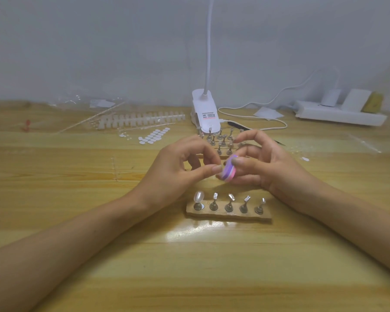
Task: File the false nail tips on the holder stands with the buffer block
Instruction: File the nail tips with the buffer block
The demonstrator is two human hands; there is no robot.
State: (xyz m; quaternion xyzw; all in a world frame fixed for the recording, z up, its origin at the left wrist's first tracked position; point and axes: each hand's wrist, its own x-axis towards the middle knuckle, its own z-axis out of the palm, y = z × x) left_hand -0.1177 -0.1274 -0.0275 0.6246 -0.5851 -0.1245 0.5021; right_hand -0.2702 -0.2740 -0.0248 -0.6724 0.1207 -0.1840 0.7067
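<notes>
1. Pale wooden table point(77, 221) with a glare patch at the front; plain grey wall point(99, 41) behind.
2. White clip lamp point(206, 113) and power strip point(338, 114) at the wall.
3. Right hand point(268, 167) pinches the pink-purple buffer block point(229, 168) above the row of 5 holder stands point(229, 207).
4. Left hand point(180, 170): thumb and forefinger closed beside the block; contents unclear.

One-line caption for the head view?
Right hand grips the buffer block beside the left hand, near a row of five holder stands.
</notes>
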